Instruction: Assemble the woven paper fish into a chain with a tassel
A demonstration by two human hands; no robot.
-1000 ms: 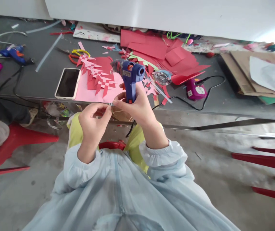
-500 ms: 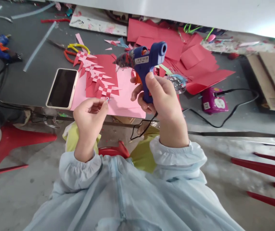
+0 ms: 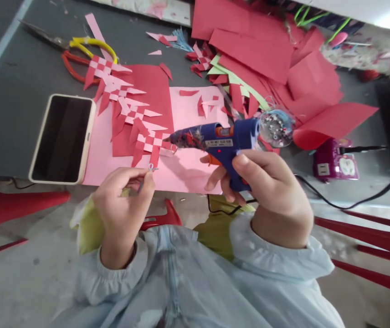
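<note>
My right hand (image 3: 270, 191) grips a blue hot glue gun (image 3: 222, 141) by its handle, nozzle pointing left over a pink paper sheet (image 3: 188, 159). A finger rests by the orange trigger. My left hand (image 3: 123, 205) is closed in a pinch on a tiny pale bit (image 3: 151, 167) at the sheet's near edge, a short way below the nozzle. Woven red and pink paper pieces (image 3: 130, 114) lie in a row on red paper just left of the nozzle.
A phone (image 3: 61, 136) lies face up at the left table edge. Scissors with yellow and red handles (image 3: 82, 50) sit behind it. Red paper sheets (image 3: 266, 54) pile at the back right. A magenta socket block (image 3: 335, 161) with black cords sits right. Red stool legs (image 3: 17, 205) stand below.
The glue gun has swung down from upright to level, its nozzle now pointing left near the woven pieces. My view has moved closer to the table. My left hand keeps its pinch.
</note>
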